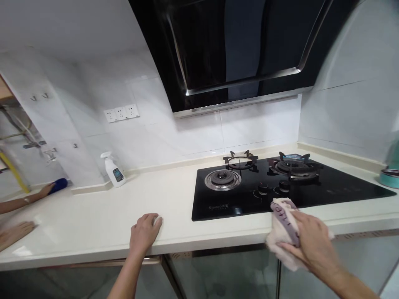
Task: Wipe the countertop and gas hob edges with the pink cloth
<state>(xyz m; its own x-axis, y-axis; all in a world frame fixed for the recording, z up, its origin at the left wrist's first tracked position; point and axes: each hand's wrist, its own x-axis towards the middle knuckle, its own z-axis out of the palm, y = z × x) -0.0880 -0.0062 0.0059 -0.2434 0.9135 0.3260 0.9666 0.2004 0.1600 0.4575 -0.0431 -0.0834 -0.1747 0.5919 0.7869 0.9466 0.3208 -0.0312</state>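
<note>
My right hand [311, 238] is closed around a crumpled white cloth [285, 226] with a purple printed band. The cloth lies over the counter's front edge and touches the front of the black glass gas hob [212, 209]. On the white countertop [174, 187], left of the hob, rests my left hand [145, 232]. Its fingers are curled, and a small whitish thing shows beside the thumb, too little of it to name. The hob's left burner [222, 179] is bare. A pan support [240, 161] sits behind it, and another pan support [294, 167] is on the right burner.
A white spray bottle [114, 170] stands against the wall. At far left a co-worker's hand holds a blue cloth [58, 185]; their other hand [18, 234] lies on the counter. A black range hood [199, 99] overhangs the hob. A teal round container [389, 179] is at the right edge.
</note>
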